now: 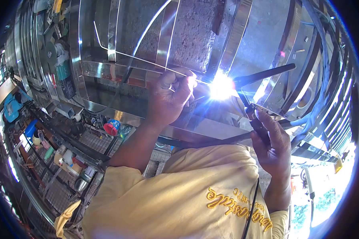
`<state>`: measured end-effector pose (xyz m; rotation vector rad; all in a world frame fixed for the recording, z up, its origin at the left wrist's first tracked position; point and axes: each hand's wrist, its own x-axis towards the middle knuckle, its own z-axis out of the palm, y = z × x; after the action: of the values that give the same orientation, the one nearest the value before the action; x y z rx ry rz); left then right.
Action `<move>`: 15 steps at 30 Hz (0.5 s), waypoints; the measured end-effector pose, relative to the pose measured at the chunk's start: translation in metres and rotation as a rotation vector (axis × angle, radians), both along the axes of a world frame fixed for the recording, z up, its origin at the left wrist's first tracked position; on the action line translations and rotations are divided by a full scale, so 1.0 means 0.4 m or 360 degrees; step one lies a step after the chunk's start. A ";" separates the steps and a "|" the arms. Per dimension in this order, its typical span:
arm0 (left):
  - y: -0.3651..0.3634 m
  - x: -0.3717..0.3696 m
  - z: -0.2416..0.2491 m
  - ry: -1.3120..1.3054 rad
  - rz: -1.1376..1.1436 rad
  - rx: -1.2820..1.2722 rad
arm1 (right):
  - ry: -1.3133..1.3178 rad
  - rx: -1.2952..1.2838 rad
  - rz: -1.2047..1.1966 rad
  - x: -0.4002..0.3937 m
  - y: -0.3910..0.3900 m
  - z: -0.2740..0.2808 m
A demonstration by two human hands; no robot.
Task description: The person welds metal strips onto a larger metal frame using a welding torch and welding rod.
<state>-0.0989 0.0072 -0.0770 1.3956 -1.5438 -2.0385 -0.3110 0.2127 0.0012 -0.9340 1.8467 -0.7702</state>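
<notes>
My left hand (169,95) pinches a thin welding rod (139,59), which is bent near its far end. Its other end points right, toward a glaring white-blue welding arc (221,87). Wrapped round the handle of a black TIG torch (267,75) is my right hand (273,143), just right of and below the arc. The torch's long back cap sticks out to the upper right. Below both lies a frame of shiny metal bars (95,71). Glare hides the torch tip, the rod's end and the spot being welded.
A teal angle grinder (64,75) lies on the bars at the left. Blue-grey hose (321,95) hangs down the right side. Below left, a red container (111,126) and a yellow cloth (66,219) are among cluttered tools and mesh racks.
</notes>
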 end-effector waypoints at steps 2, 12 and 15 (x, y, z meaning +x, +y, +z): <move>0.001 -0.001 0.003 0.0017 0.0014 0.0028 | -0.0014 0.0027 0.0003 -0.003 -0.002 0.006; -0.004 -0.015 0.015 0.0002 0.0056 0.0120 | 0.0063 0.0078 -0.0007 -0.005 -0.020 0.019; -0.004 -0.015 0.018 -0.0030 0.0049 0.0134 | 0.0043 0.0066 -0.0004 -0.005 -0.022 0.019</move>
<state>-0.1049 0.0056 -0.0697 1.4634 -1.4507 -2.1004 -0.3130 0.2038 0.0088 -0.9197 1.8808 -0.7214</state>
